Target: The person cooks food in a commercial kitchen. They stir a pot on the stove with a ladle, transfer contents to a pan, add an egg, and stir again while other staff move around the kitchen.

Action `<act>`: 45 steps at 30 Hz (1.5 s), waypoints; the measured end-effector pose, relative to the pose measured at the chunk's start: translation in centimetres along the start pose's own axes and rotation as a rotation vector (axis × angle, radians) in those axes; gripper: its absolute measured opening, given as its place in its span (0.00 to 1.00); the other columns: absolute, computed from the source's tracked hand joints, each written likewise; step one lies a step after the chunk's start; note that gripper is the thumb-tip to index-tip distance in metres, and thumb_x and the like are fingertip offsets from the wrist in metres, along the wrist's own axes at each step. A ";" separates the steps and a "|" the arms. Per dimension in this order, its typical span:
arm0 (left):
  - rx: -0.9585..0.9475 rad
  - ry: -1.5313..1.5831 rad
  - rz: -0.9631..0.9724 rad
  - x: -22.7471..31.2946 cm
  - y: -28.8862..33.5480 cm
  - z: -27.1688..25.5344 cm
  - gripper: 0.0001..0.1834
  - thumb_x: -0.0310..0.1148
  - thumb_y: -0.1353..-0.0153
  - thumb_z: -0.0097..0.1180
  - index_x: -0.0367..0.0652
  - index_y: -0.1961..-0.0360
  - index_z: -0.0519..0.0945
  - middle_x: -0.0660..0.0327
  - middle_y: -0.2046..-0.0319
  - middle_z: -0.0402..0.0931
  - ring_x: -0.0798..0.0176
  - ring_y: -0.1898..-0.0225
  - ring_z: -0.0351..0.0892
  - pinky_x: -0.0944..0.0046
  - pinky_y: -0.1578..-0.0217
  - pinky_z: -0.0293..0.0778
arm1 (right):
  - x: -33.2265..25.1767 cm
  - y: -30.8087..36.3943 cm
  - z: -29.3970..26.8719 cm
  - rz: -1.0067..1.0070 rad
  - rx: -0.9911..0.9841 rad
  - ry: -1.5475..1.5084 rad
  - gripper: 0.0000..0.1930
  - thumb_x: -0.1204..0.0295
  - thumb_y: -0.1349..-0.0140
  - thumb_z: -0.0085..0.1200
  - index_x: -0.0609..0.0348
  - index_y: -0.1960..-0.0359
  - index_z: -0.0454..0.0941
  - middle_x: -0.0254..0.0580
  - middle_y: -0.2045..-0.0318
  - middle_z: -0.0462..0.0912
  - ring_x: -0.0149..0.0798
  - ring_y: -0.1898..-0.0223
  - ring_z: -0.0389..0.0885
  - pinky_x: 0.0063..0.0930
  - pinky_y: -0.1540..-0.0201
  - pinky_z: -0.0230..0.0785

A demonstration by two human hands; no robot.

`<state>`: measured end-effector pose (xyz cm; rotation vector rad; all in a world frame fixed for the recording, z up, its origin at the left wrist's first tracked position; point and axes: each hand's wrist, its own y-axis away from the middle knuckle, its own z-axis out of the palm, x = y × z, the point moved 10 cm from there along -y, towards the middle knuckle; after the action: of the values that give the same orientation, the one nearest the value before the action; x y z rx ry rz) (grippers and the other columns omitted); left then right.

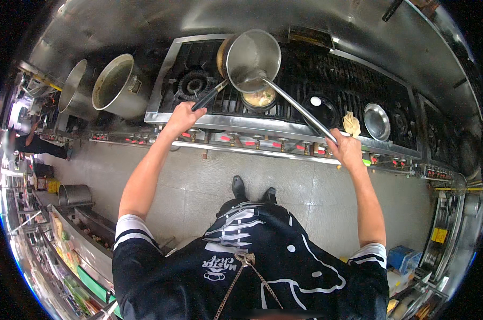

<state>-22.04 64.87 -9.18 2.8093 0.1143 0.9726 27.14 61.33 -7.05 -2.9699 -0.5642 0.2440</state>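
Tilted steel pot (254, 53), long-handled ladle (300, 109) inside

The pot (251, 50) partly hides the small pan (260, 110) below; 1 distant person (32, 143) looks blurred.

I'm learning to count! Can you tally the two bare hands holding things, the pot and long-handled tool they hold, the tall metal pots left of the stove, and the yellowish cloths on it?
Hands (left hand, right hand): 2
Held pot: 1
Long-handled tool: 1
Tall metal pots: 2
Yellowish cloth: 1
Total: 7
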 end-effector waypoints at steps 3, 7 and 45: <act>0.049 0.003 0.083 0.1 -0.8 -0.3 0.21 0.45 0.39 0.63 0.32 0.63 0.84 0.43 0.78 0.79 0.46 0.70 0.83 0.51 0.63 0.74 | -0.8 -0.2 -0.6 0.038 -0.049 0.033 0.13 0.57 0.34 0.57 0.49 0.57 0.76 0.51 0.80 0.82 0.57 0.74 0.84 0.51 0.71 0.75; 0.091 -0.056 0.123 -0.4 -1.6 -0.8 0.22 0.45 0.39 0.64 0.32 0.62 0.84 0.40 0.76 0.80 0.39 0.67 0.84 0.49 0.61 0.75 | -1.2 0.0 -2.3 0.106 -0.133 0.021 0.14 0.57 0.34 0.58 0.51 0.55 0.79 0.52 0.76 0.83 0.58 0.71 0.85 0.51 0.67 0.76; -0.077 1.260 -0.495 -16.1 9.4 13.8 0.23 0.46 0.30 0.60 0.50 0.79 0.67 0.73 0.90 0.59 0.76 0.91 0.53 0.69 0.90 0.48 | -15.7 6.0 2.8 1.012 -0.520 -1.504 0.14 0.59 0.25 0.49 0.58 0.58 0.73 0.26 0.87 0.63 0.24 0.93 0.57 0.21 0.90 0.50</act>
<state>-25.99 51.78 -27.94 1.5263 0.8106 2.2531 14.34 50.14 -8.47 -2.5122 1.0720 2.6956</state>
